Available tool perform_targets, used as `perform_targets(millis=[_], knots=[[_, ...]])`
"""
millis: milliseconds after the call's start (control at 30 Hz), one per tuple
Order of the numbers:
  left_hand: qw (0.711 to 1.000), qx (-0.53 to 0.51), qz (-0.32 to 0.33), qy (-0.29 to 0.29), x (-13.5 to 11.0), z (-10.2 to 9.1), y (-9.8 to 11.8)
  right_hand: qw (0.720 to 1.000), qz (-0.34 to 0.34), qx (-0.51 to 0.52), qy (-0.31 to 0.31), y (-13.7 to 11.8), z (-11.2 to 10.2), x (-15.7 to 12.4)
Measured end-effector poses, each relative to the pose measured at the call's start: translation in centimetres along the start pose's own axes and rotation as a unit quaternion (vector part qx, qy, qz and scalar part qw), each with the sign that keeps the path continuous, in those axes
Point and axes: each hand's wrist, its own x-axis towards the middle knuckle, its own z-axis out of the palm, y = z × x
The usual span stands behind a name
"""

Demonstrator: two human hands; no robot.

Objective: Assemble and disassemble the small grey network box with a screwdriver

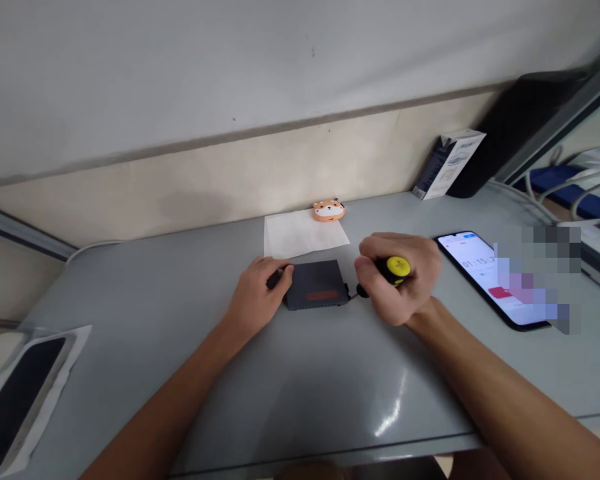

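Observation:
A flat dark grey box-shaped device with a reddish label lies on the grey desk. My left hand grips its left edge, thumb on top and fingers curled round the side. In my right hand is a screwdriver with a black and yellow handle, the fist wrapped round it. Its thin shaft points left, and the tip meets the right side of the device near a small dark part. Exactly what the tip touches is too small to tell.
Behind the device are white paper sheets and an orange animal-faced case. A phone showing a timer lies to the right. A carton stands near a black object at the back right. A dark slab is at far left.

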Motion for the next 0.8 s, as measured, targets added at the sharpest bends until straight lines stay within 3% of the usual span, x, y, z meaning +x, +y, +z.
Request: perform_targets(millis=[267, 500, 800], knots=[[0.999, 0.021, 0.024, 0.016, -0.01, 0.18, 0.09, 1.0, 0.003, 0.019, -0.021, -0.13, 0.19, 0.02], [0.999, 0.023, 0.03, 0.016, -0.14, 0.3, -0.04, 0.999, -0.023, -0.004, 0.028, -0.1, 0.63, -0.43], [0.995, -0.008, 0.082, -0.049, -0.33, -0.2, 0.64, 0.998, 0.039, 0.0, 0.048, 0.49, 0.73, -0.78]])
